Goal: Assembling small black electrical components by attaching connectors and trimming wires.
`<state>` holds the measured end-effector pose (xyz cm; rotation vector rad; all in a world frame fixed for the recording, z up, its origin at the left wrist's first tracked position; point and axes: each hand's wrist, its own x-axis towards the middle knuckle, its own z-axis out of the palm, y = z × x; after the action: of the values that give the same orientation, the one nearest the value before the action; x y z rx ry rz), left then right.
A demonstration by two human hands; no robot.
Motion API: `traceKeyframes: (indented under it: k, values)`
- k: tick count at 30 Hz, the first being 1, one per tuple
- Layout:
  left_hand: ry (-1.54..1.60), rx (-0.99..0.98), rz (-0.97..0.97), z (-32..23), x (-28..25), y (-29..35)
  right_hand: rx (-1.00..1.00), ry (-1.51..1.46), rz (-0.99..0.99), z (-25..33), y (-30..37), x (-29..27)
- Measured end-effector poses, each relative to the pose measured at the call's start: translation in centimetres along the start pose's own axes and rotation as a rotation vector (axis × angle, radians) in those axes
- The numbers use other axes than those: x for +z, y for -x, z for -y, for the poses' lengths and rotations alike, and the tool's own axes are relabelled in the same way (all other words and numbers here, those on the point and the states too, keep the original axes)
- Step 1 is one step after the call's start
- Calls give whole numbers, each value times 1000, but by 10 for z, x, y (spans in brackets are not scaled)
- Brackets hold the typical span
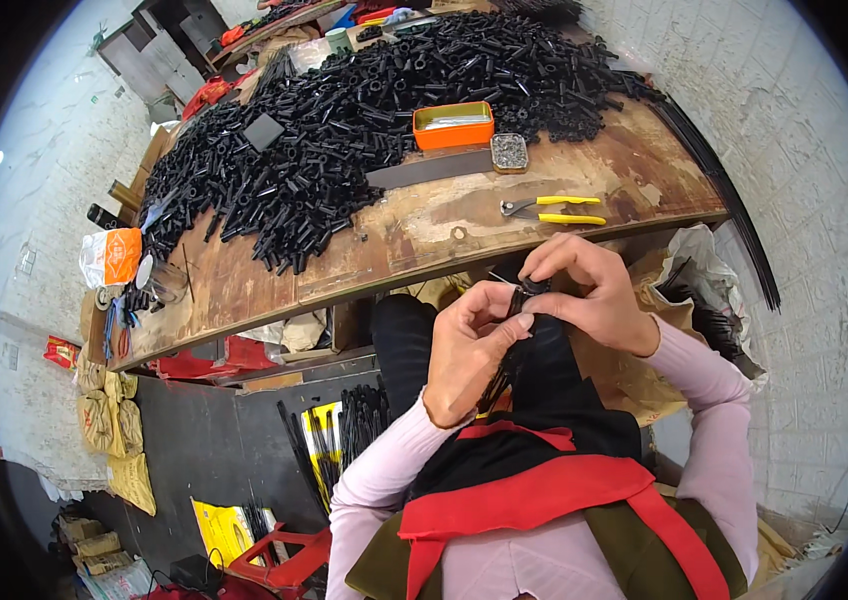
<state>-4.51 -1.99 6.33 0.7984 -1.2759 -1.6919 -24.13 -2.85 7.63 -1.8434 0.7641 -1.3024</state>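
Both hands meet over my lap, just in front of the table edge. My left hand point(474, 340) is closed, thumb and fingers pinching the top of a bunch of thin black strips point(502, 382) that hangs down over my dark trousers. Around a small black piece at the upper end of that bunch, my right hand point(594, 292) is closed with its fingertips. The fingers partly cover this piece, so its exact shape is hard to make out. Beyond the hands, pliers with yellow handles point(570, 217) lie on the wooden table point(414, 238).
A large heap of short black tubes point(344, 130) covers much of the table. An orange box point(454, 140) and a small tin of metal bits point(510, 152) stand at its front. Long black rods point(734, 200) overhang the right edge. A sack point(709, 265) stands at the right.
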Motion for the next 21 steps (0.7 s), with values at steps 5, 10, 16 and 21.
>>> traceKeyframes:
  k: [5,10,16,21]
  values:
    - [275,-53,55,8,-7,-2,173,-237,-119,4,3,0]
    - [398,-95,210,15,-11,-5,127,-387,-10,-10,2,-8]
    - [424,-124,241,15,-18,-5,61,-582,15,-27,-1,8]
    - [487,-75,219,14,-27,-10,13,-689,45,-24,-17,19]
